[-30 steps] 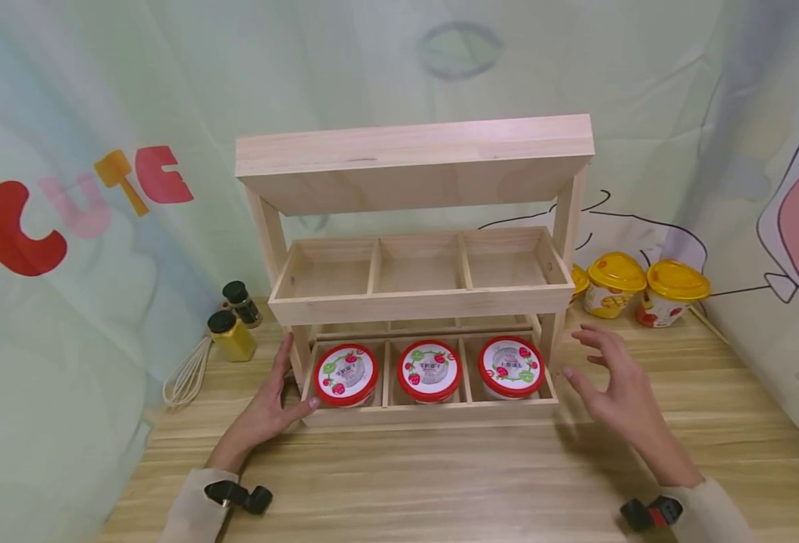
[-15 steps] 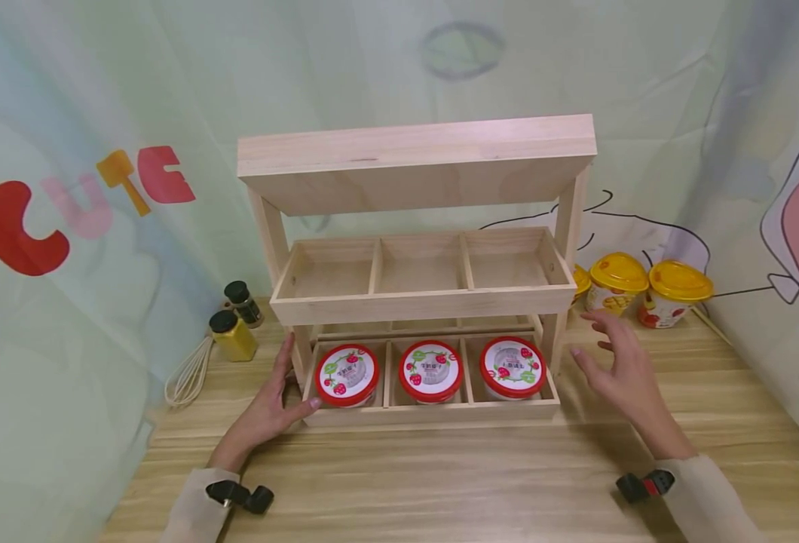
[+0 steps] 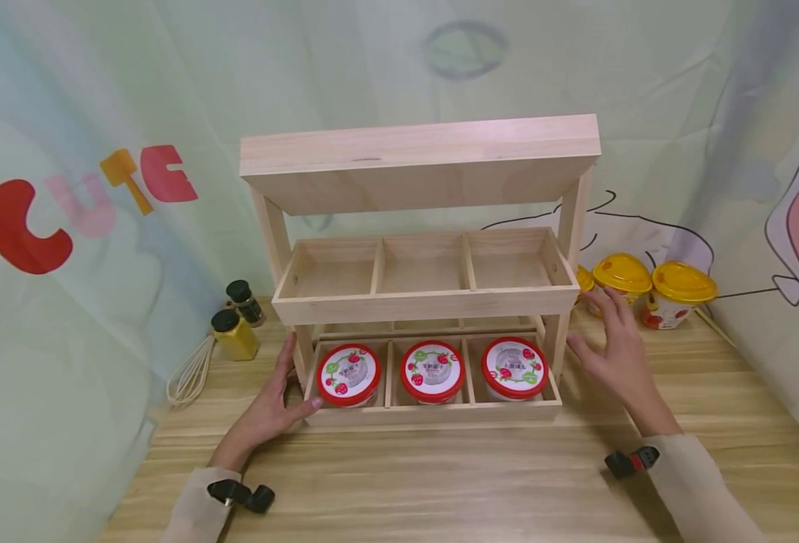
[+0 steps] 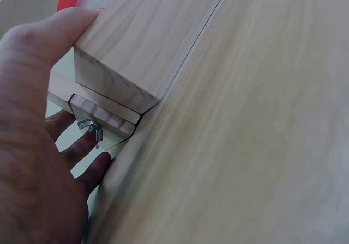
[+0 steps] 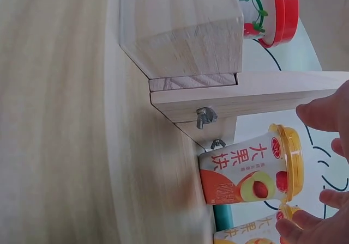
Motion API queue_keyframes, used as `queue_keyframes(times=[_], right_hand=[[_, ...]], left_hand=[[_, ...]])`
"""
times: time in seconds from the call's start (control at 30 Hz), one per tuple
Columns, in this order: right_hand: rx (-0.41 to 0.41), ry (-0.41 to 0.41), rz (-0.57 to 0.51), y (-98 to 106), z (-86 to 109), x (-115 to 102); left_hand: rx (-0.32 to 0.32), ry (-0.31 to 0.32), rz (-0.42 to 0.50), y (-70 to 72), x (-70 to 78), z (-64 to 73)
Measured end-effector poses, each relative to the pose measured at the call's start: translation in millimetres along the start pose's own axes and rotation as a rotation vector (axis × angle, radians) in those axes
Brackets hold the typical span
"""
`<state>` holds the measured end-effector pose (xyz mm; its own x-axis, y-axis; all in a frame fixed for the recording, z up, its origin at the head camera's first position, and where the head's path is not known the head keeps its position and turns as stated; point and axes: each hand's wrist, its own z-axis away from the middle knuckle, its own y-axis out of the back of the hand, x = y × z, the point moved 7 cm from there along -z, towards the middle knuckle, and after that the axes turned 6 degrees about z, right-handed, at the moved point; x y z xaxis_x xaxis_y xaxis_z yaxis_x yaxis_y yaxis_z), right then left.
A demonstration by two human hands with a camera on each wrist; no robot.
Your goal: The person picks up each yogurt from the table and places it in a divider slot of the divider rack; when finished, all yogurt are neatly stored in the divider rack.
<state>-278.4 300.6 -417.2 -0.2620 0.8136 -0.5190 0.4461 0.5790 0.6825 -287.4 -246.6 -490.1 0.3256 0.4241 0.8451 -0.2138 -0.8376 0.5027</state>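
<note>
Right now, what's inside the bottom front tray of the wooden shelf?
Three red-rimmed cups sit in the bottom front tray, one in each section. Their lids hide whatever the cups hold, and the cups cover much of the tray's floor.

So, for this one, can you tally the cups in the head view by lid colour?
Red-lidded cups: 3
Yellow-lidded cups: 3, one of them mostly hidden behind the shelf
Total: 6

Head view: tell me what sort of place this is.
Likely a small staged set, perhaps a mock shop display: a wooden rack holds three red-lidded cups, yellow-lidded cups stand to its right, and a cartoon-printed cloth backdrop hangs behind.
</note>
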Motion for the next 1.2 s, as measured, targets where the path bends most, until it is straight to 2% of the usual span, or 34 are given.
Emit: queue_keyframes(times=[0.2, 0.53, 0.87, 1.2], right_hand=[[-0.026, -0.033, -0.006, -7, -6.6, 5], [0.005, -0.031, -0.006, -14, -18.3, 10], [0.005, -0.06, -0.03, -19, -27.7, 15], [0.0, -0.069, -0.027, -27, -35.3, 15]], left_hand=[[0.0, -0.009, -0.003, 0.2, 0.2, -0.2], [-0.003, -0.023, 0.005, -0.4, -1.2, -0.3], [-0.004, -0.003, 0.002, 0.1, -2.0, -0.3], [-0.007, -0.018, 0.002, 0.0, -2.6, -0.8]])
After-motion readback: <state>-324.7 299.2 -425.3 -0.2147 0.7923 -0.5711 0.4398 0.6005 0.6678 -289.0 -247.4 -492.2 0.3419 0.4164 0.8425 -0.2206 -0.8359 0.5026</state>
